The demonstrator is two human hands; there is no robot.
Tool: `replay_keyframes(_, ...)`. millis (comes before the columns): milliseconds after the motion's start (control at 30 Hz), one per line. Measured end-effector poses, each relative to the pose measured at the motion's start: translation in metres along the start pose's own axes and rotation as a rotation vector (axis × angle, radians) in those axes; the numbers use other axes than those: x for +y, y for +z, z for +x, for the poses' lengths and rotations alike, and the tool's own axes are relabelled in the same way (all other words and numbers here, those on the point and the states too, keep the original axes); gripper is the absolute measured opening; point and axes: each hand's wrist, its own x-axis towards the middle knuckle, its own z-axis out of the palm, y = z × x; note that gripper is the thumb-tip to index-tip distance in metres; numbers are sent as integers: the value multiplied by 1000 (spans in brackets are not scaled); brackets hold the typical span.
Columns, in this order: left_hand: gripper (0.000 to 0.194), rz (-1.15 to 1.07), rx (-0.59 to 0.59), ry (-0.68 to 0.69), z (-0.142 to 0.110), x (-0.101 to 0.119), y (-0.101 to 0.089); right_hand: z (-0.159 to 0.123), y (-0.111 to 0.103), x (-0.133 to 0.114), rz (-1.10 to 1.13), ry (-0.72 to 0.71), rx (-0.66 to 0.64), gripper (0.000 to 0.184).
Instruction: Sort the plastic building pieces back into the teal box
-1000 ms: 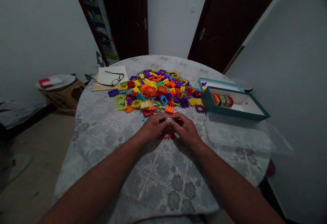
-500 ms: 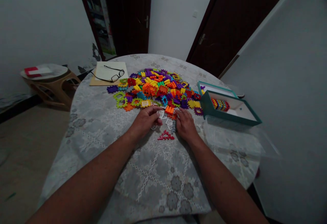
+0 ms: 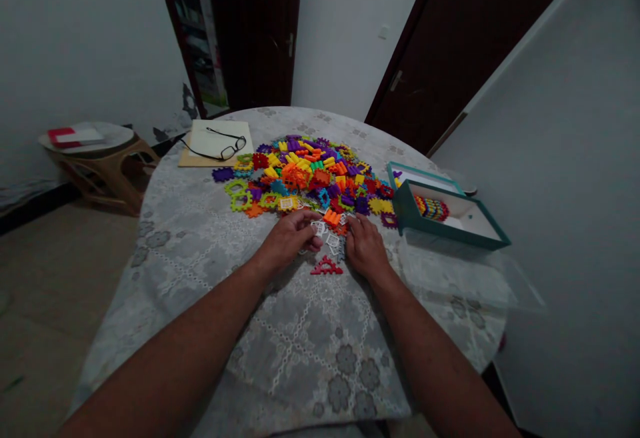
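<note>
My left hand [image 3: 290,238] is closed, with thumb and fingers about a white openwork plastic building piece [image 3: 319,228]. To its right, my right hand [image 3: 366,243] has its fingers bent and pressed together at the near edge of the pile; what is in them, if anything, is hidden. Between the hands lie an orange ridged piece [image 3: 331,218] and another white openwork piece [image 3: 333,243]. A grey-blue piece [image 3: 342,250] shows beside my right hand. Nearer to me, a red triangular toothed piece [image 3: 327,266] rests flat on the cloth.
A heap of colourful interlocking plastic pieces [image 3: 305,171] spreads beyond my hands. On the right stand a green box [image 3: 450,233] with colourful pieces inside and a clear plastic cover [image 3: 450,268]. Glasses [image 3: 227,153] lie on paper at the far left of the patterned tablecloth [image 3: 295,338].
The view has shifted slightly. Both hands keep nearly the same place and pose beside the white and orange pieces, and the red triangular piece stays where it was.
</note>
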Motion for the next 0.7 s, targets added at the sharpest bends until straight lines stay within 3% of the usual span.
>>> replay_keyframes(167, 30, -3, 2, -18, -1, 1, 0, -1, 7, 2, -12, 5, 8, 55)
replay_keyframes(433, 30, 6, 9, -36, -3, 3, 0, 9, -4, 3, 1, 18, -27, 28)
replay_keyframes(700, 37, 25, 0, -128, -1, 5, 4, 9, -10, -1, -108, 73, -49, 17)
